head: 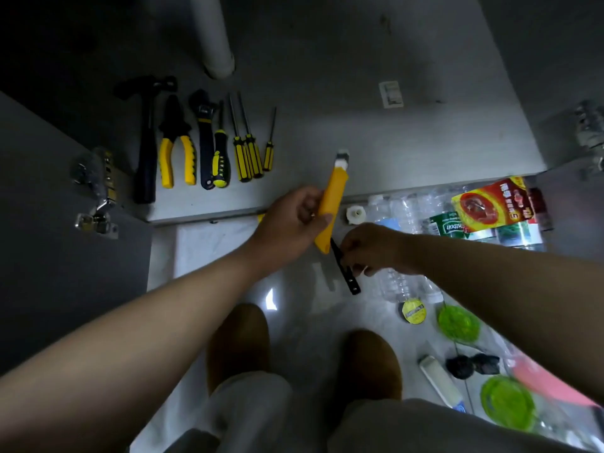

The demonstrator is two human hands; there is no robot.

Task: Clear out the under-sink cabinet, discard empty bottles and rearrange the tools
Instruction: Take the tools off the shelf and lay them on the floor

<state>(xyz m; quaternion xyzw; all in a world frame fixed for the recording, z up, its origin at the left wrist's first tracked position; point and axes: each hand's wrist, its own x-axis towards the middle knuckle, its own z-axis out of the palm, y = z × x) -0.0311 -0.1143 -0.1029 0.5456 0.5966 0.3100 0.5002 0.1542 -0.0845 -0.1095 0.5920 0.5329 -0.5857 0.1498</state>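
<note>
Cabinet floor [359,125]: grey. Tools lie in one row at its left, handles toward the near edge.
Left to right: black hammer [147,142], yellow-handled pliers [176,148], black adjustable wrench [205,138], black-and-yellow screwdriver [221,158], three yellow-and-black striped screwdrivers [251,152], the rightmost smallest. All flat, roughly parallel, close together.
Yellow utility knife [331,204]: lifted, tilted, white-and-black tip pointing far. Left hand [291,220] grips its mid-body. A black strip [344,269] sticks out of its near end, pinched by the right hand [372,246].
Clear plastic bottles [402,207]: on their sides, right of the knife, just below the cabinet's near edge.
</note>
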